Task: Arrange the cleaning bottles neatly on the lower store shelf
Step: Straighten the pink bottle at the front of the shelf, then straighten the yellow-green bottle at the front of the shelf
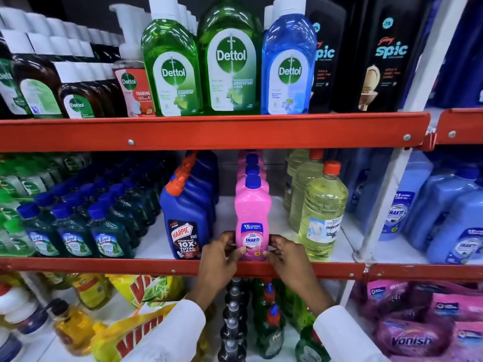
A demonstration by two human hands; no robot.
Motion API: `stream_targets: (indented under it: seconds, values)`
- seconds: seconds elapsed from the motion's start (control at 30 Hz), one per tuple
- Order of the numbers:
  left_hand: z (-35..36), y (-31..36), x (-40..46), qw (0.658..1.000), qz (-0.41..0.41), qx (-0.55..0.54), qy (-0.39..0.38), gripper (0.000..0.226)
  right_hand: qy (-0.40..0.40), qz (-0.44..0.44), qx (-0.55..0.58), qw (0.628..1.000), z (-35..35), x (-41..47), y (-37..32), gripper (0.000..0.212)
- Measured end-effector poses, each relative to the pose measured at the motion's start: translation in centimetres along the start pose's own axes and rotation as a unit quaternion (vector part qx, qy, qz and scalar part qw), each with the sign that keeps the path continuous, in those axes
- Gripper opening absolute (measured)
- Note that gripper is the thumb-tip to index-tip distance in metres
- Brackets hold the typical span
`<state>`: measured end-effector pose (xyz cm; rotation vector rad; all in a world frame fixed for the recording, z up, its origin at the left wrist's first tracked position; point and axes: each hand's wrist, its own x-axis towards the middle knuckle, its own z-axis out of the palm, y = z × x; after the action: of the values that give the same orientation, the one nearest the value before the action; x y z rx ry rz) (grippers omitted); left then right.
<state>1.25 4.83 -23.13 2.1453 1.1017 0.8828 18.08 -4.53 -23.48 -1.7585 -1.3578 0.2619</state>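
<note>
A pink bottle with a blue cap (252, 215) stands upright at the front edge of the middle shelf (156, 266), heading a row of like pink bottles behind it. My left hand (219, 259) grips its lower left side and my right hand (285, 257) grips its lower right side, fingers on the label. A blue Harpic bottle (187, 218) stands just to the left, and a pale yellow bottle with an orange cap (320, 215) just to the right.
Dark green bottles with blue caps (75, 220) fill the shelf's left part. Light blue bottles (444, 218) sit in the bay to the right. Green and blue Dettol bottles (230, 61) stand on the shelf above. Yellow packs (146, 291) and spray bottles (234, 322) sit below.
</note>
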Motion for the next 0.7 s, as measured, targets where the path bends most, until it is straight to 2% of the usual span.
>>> stream_targets:
  seconds: [0.1, 0.2, 0.27, 0.33, 0.4, 0.47, 0.53, 0.63, 0.7]
  values:
    - [0.0, 0.2, -0.3, 1.0, -0.004, -0.021, 0.0, 0.041, -0.004, -0.001, 0.011, 1.0, -0.2, -0.1, -0.1, 0.035]
    - [0.5, 0.5, -1.6, 0.996, -0.004, -0.057, 0.07, 0.041, 0.014, -0.014, 0.054, 0.998, -0.7, -1.2, 0.2, 0.041]
    - [1.2, 1.1, -3.0, 0.984, 0.013, -0.077, 0.161, 0.029, 0.074, -0.013, 0.063, 0.995, -1.6, -3.0, 1.2, 0.042]
    - [2.5, 2.3, -4.2, 0.971, 0.059, -0.088, 0.215, 0.017, 0.169, 0.0, 0.072, 0.983, -3.1, -4.9, 2.3, 0.041]
    - [4.1, 4.2, -4.6, 0.97, 0.097, -0.099, 0.2, 0.018, 0.267, 0.027, 0.077, 0.96, -5.0, -5.9, 3.5, 0.043]
    - [5.7, 6.2, -4.4, 0.977, 0.119, -0.111, 0.14, 0.015, 0.314, 0.058, 0.075, 0.945, -6.9, -5.7, 4.3, 0.047]
    - [7.3, 8.0, -3.5, 0.984, 0.115, -0.118, 0.063, 0.027, 0.273, 0.083, 0.064, 0.956, -8.6, -4.9, 4.9, 0.049]
    - [9.2, 9.5, -1.4, 0.989, 0.102, -0.103, -0.023, 0.059, 0.11, 0.1, 0.033, 0.988, -10.1, -3.7, 5.7, 0.064]
    - [10.1, 10.3, -0.3, 0.987, 0.091, -0.115, -0.068, 0.07, 0.049, 0.078, 0.01, 0.996, -10.8, -3.0, 6.0, 0.067]
